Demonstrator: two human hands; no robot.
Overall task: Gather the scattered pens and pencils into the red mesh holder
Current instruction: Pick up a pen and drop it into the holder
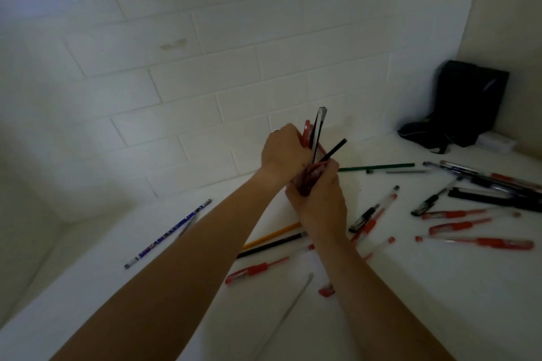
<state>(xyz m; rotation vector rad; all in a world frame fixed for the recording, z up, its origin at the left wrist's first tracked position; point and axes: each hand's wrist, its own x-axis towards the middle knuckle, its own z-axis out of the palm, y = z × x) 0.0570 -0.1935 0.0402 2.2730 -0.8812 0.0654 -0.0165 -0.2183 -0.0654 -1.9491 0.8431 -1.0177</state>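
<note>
White surface [440,287] below a white tiled wall [146,53]; dim light.

Far left on the surface: a blue patterned pencil [168,233] lying diagonally, well apart from the rest.

Centre: both forearms reach in from the near edge and meet. Left hand [283,152] wrapped around the far side of the red mesh holder [308,179], fingers closed on it. Right hand [321,202] closed around the holder's near side, just below the left. Holder is mostly hidden between the two hands; only slivers of red mesh show. Whether it rests on the surface or is lifted, cannot tell. Sticking up from it: a silver-and-black tool [318,135], a black pencil [334,149] tilted to the right, and red loops, possibly scissor handles [306,132].

Under the arms, on the surface: a yellow pencil [272,236] beside a black pencil [271,246], a red gel pen [255,269] nearer, and a thin grey stick [293,302] nearest.

Right of the hands: a green pencil [377,167] near the wall; a black-capped pen [363,218] beside a red pen [378,214]; further right, a scatter of red pens [460,226] and a pile of dark pens [498,187].

Far right corner: a black bag [466,102] against the wall.
</note>
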